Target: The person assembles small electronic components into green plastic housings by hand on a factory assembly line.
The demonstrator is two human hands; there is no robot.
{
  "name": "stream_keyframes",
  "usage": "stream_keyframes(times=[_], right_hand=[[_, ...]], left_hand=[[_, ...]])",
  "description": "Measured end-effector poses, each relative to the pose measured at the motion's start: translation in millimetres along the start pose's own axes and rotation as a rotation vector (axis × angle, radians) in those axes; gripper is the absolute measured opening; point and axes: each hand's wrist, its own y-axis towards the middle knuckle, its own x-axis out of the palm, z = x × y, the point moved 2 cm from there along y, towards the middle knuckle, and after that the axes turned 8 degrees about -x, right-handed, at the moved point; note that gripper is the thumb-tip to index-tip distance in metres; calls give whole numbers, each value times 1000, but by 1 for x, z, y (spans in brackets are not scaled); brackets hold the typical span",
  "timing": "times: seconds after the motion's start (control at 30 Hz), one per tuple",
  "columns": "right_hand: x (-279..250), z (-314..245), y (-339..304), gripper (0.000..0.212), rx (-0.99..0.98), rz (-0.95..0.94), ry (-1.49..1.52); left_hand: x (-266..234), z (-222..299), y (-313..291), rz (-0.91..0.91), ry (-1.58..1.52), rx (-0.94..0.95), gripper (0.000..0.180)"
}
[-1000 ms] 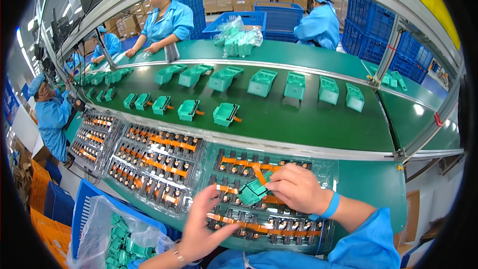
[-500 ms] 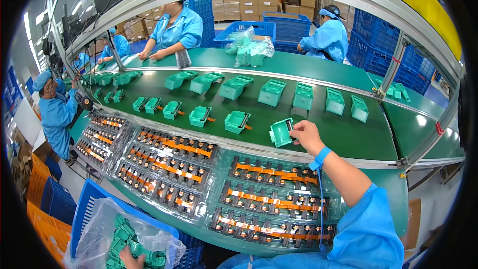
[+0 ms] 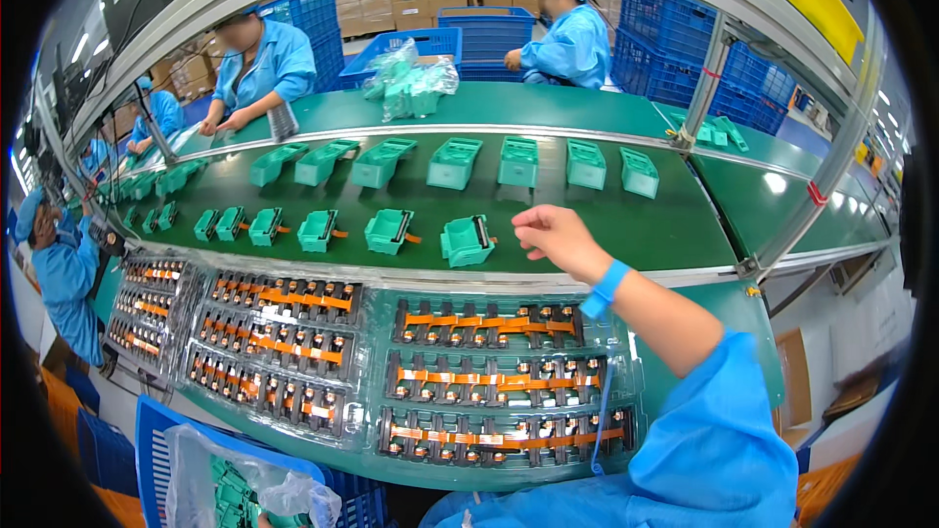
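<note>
- The right hand [image 3: 553, 240] hovers over the near edge of the green conveyor belt [image 3: 626, 225], its fingers [image 3: 523, 218] loosely curled, part open and holding nothing.
- The nearest green plastic housing [image 3: 466, 240] lies just to the left of those fingers, apart from them and resting flat on the belt; it is the rightmost of the near row.
- Its long axis runs roughly left to right, with a dark strip along its right-hand end, the end facing the hand.
- The left hand is out of view at the lower edge, so the right hand is clearly the nearer one.
- The housing looks like rigid, matt moulded plastic, boxy with an open top; the belt looks smooth and slightly glossy.
- On the near worktop, clear blister trays [image 3: 509, 381] hold rows of small metal parts on orange strips.
- A blue crate [image 3: 156, 450] at the near left holds a clear bag of green pieces [image 3: 235, 489].
- A blue wristband [image 3: 606, 288] circles the right wrist.
</note>
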Motion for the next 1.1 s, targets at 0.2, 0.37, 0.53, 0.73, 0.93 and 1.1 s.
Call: stream_keyframes(times=[0.2, 0.37, 0.53, 0.73, 0.93, 1.1], right_hand=[[-55, -2, -81, 16, -501, -452, -680], [-54, 24, -107, 17, -683, -506, -945], [-46, 18, -105, 20, -755, -463, -855], [-59, 19, -128, 13, -270, -81, -111], [-11, -31, -146, 9, -40, -234, 508], [18, -49, -140, 10, 5, -372, 734]], left_hand=[[-47, -25, -19, -31, -161, -119, 71], [-117, 19, -39, 203, -820, -245, 68], [-157, 185, -87, -385, -1782, 587, 60], [-103, 354, -85, -1305, -1690, 315, 72], [-66, 382, -89, -1435, -1614, 223, 71], [-45, 375, -78, -1501, -1571, 350, 72]])
